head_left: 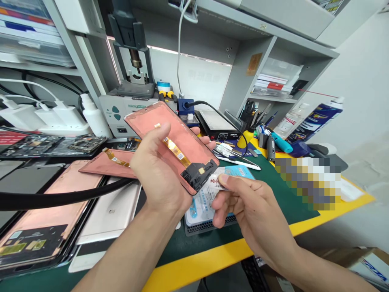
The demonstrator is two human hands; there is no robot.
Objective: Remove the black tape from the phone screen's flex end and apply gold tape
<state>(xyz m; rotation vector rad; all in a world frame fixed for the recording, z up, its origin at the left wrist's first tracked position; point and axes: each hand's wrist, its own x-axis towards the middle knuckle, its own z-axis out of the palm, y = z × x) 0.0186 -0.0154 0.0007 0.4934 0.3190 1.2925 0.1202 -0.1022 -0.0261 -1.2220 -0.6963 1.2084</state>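
The left hand (158, 178) has its fingers closed around a copper-backed phone screen (170, 138), held above the desk (194, 259) at ten o'clock from the right hand (249, 211), whose fingers pinch a printed card (240, 172).

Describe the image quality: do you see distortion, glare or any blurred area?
In the head view, the wide lens bends the grey shelf upright; the light strip glares brightly; a pixelated patch covers part of the green bench mat; the left hand and right hand look sharp.
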